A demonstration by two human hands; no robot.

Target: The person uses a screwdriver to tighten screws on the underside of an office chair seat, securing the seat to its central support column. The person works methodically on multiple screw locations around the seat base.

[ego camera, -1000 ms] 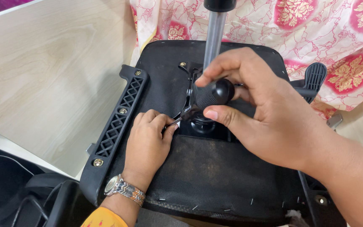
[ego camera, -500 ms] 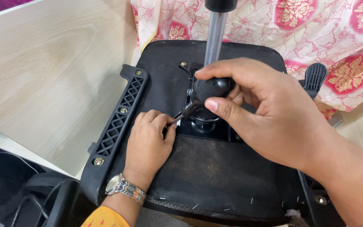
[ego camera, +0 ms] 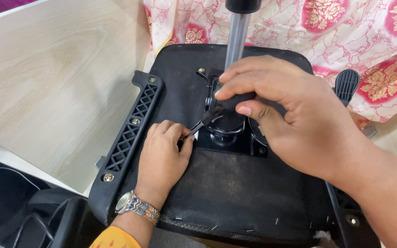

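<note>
The screwdriver (ego camera: 217, 110) lies slanted over the black mechanism plate (ego camera: 228, 133) in the middle of an upturned chair seat (ego camera: 235, 193). Its knurled black handle is pinched between the thumb and curled fingers (ego camera: 249, 110) of the right hand (ego camera: 290, 119), and its thin shaft runs down-left to the left hand (ego camera: 164, 156). That hand rests fist-like on the seat, its thumb and forefinger pressed together around the tip. The tool looks light and rigid, and the ribbed handle should give a sure hold; the bare shaft is slim and probably slick, so it is better steadied low than gripped. The seat looks heavy and stiff, with a rough fabric underside, and lies on a pale wood surface (ego camera: 47, 78). A ribbed armrest bracket (ego camera: 129, 133) runs along its left edge, a grey gas cylinder (ego camera: 236, 39) rises behind, and a floral cloth (ego camera: 345, 36) lies beyond.
</note>
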